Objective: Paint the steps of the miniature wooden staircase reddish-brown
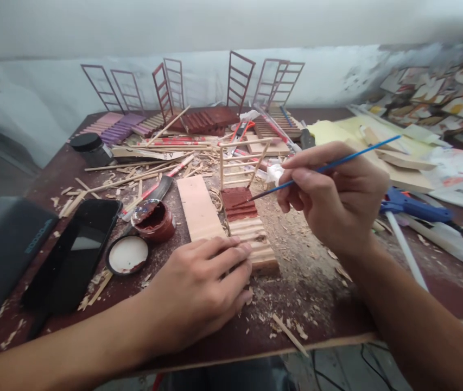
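Note:
A small ridged wooden piece (261, 236) with a ladder-like stick frame (239, 165) at its far end lies in front of me. Its far ridges are coated reddish brown; the near ones are bare wood. My left hand (207, 282) grips its left edge, fingers closed against it. Pinched in my right hand (333, 195) is a thin blue paintbrush (365, 151), its dark tip touching or just above the painted ridges. Left of the piece lies a flat wooden board (200, 206). An uncapped jar of red-brown paint (160, 231) stands beside its upturned lid (128, 255).
A phone (76, 244) and a dark case (7, 244) lie at left, near a black-lidded jar (90, 149). Finished-looking ridged pieces with frames (210, 119) stand at the back. A blue glue gun (414, 206) lies right. Shavings and sticks litter the table.

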A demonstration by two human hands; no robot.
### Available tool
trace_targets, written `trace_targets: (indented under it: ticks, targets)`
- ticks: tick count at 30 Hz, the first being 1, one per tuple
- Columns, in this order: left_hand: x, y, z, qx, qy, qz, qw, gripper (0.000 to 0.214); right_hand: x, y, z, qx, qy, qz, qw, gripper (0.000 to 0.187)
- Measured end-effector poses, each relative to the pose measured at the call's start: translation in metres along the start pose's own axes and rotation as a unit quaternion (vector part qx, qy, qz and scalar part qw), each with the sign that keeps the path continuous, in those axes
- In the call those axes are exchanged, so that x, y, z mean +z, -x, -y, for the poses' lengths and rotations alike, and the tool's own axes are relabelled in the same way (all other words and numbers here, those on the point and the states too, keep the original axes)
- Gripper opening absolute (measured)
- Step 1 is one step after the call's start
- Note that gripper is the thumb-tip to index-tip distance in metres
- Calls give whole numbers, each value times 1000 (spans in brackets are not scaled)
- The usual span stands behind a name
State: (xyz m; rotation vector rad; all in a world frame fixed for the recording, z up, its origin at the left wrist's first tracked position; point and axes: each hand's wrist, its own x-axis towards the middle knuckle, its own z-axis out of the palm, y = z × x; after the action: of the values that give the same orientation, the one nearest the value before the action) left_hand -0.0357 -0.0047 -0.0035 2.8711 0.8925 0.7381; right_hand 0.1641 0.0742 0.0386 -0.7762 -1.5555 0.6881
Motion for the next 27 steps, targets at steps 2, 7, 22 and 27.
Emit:
trace_targets:
  ticks: [2, 7, 22, 27]
  targets:
    - [-1, 0, 0, 0, 0, 4, 1000, 27, 4, -1, 1, -17, -21, -9, 1000, 11]
    - [-3, -2, 1, 3, -11, 10, 1000, 26, 17, -3, 9, -36, -19, 14, 999, 7]
    - [-11, -3, 7, 35, -29, 14, 999, 28, 96, -16, 31, -114, 163, 242, 950, 2]
    - [-12, -3, 9, 34, -23, 20, 999, 27, 111, -21, 26, -117, 202, 289, 929, 3]
